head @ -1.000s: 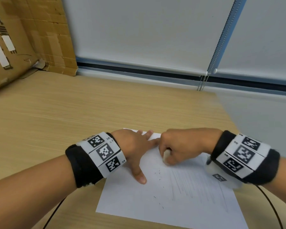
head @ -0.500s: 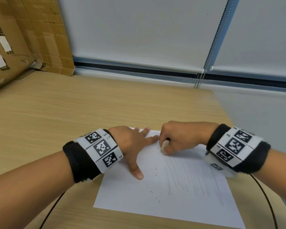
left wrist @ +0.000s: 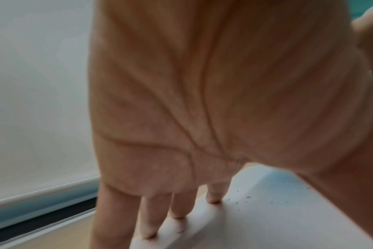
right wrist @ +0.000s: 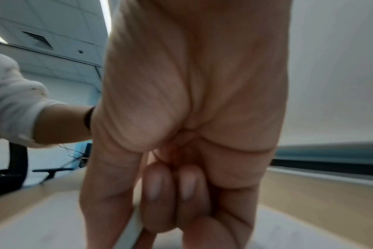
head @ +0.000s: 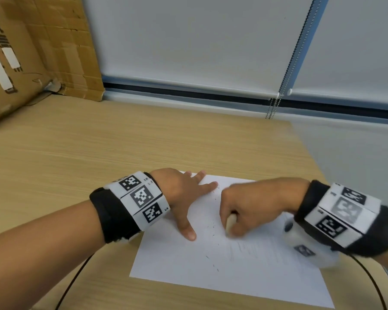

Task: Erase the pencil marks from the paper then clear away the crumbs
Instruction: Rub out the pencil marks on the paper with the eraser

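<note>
A white sheet of paper lies on the wooden desk, with faint pencil lines on its right half and dark eraser crumbs scattered near the middle. My left hand lies flat on the sheet's far left part, fingers spread, pressing it down; its fingertips show on the paper in the left wrist view. My right hand grips a whitish eraser and holds it down on the sheet. The eraser shows between thumb and curled fingers.
Cardboard boxes stand at the desk's far left corner. A roller blind with a bead chain hangs behind the desk. The desk's right edge runs close to the paper. Black cables trail from both wrists.
My right hand has slid the eraser toward me over the pencil lines, and more crumbs lie on the sheet. The left hand stays pressed on the paper.
</note>
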`<move>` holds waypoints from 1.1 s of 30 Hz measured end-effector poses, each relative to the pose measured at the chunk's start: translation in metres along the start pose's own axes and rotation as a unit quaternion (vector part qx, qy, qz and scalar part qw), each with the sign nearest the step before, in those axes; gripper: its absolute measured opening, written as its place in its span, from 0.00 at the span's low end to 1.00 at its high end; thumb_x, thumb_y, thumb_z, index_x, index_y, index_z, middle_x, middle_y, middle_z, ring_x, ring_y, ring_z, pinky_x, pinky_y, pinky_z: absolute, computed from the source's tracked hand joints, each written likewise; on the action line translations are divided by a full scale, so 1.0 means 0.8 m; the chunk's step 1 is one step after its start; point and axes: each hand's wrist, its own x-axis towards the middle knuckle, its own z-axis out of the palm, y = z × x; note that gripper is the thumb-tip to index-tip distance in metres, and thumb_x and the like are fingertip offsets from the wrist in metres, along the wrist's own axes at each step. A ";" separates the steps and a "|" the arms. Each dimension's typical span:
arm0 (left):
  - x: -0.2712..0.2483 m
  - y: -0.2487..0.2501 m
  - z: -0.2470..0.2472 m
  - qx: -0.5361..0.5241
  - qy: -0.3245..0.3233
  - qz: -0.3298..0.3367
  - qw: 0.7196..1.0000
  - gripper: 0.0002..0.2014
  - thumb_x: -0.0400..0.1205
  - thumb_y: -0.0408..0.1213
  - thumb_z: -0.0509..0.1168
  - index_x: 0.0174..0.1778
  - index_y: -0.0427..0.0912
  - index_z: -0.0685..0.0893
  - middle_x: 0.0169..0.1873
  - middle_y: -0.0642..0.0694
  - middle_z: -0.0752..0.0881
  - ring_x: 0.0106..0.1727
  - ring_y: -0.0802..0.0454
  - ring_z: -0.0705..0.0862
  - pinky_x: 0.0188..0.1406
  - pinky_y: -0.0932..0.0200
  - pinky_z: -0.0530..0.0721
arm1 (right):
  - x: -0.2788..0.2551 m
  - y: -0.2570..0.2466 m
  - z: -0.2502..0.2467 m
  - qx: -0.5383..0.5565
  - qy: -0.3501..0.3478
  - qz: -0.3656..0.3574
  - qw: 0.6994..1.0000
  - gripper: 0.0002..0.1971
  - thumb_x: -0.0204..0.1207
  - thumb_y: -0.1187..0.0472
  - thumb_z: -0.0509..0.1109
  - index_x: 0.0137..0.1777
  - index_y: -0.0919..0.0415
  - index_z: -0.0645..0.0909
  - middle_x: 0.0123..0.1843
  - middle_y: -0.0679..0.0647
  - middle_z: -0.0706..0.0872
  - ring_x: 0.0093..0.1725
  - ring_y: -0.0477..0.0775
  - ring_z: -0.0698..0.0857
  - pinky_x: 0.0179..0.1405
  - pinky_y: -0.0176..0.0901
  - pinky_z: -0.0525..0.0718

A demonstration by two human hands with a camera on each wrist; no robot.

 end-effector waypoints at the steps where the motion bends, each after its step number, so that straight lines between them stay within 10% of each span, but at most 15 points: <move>1: 0.000 0.000 0.000 0.001 -0.001 0.000 1.000 0.66 0.68 0.63 0.77 0.83 0.60 0.29 0.84 0.50 0.29 0.87 0.45 0.39 0.80 0.39 0.60 | 0.001 0.006 -0.004 0.007 0.028 0.006 1.000 0.13 0.73 0.60 0.70 0.29 0.61 0.75 0.25 0.45 0.74 0.25 0.44 0.70 0.30 0.41 0.72; 6: -0.002 0.001 -0.002 -0.001 -0.004 -0.003 1.000 0.66 0.69 0.62 0.77 0.83 0.60 0.29 0.84 0.50 0.28 0.87 0.45 0.39 0.80 0.38 0.58 | -0.007 -0.004 0.020 0.018 0.032 -0.025 0.999 0.09 0.70 0.63 0.67 0.33 0.68 0.77 0.30 0.62 0.80 0.27 0.49 0.71 0.28 0.51 0.76; 13: -0.002 0.002 -0.003 0.000 -0.011 -0.005 1.000 0.65 0.69 0.62 0.77 0.83 0.59 0.28 0.84 0.50 0.28 0.87 0.44 0.39 0.80 0.37 0.57 | -0.013 0.005 0.014 0.028 0.060 -0.010 0.998 0.08 0.73 0.59 0.70 0.34 0.61 0.82 0.28 0.49 0.81 0.27 0.44 0.75 0.30 0.45 0.79; 24: -0.003 0.000 -0.003 0.000 -0.007 -0.001 1.000 0.65 0.69 0.62 0.77 0.84 0.59 0.29 0.85 0.50 0.30 0.87 0.44 0.39 0.80 0.36 0.57 | -0.021 -0.013 0.036 0.030 0.013 -0.035 0.999 0.09 0.71 0.61 0.69 0.37 0.68 0.82 0.31 0.58 0.84 0.28 0.58 0.76 0.29 0.49 0.80; 33: 0.000 -0.002 -0.001 -0.004 0.002 -0.004 1.000 0.67 0.68 0.62 0.78 0.84 0.55 0.29 0.85 0.51 0.30 0.87 0.46 0.39 0.81 0.39 0.57 | -0.021 -0.010 0.037 0.038 0.019 -0.037 0.998 0.09 0.73 0.60 0.69 0.38 0.66 0.83 0.35 0.59 0.86 0.27 0.47 0.75 0.32 0.48 0.81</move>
